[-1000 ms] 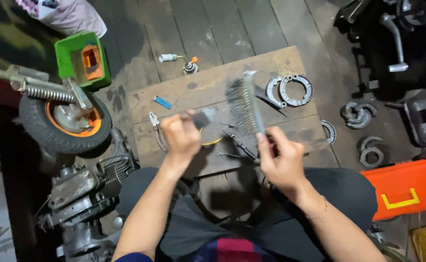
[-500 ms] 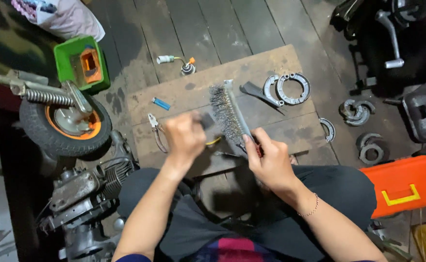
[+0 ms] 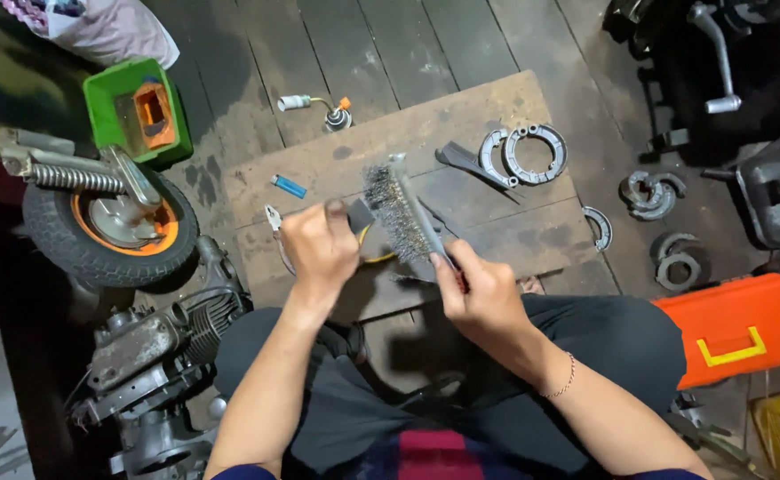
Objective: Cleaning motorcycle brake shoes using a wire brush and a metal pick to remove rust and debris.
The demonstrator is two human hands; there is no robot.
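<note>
The right hand [image 3: 483,289] grips a wire brush [image 3: 399,212], bristles against a small dark part [image 3: 359,214], perhaps metal, pinched in the left hand [image 3: 319,249] above a board [image 3: 497,236].

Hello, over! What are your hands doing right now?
Right hand grips wire brush. Left hand pinches small dark part against the bristles. Pliers lie beside left hand, not blocking. Over.

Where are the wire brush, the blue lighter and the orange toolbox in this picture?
wire brush [image 3: 393,212], head view, on the grey bristles.
blue lighter [image 3: 289,186], head view, on the middle of its body.
orange toolbox [image 3: 735,327], head view, on the lid above the yellow latch.
</note>
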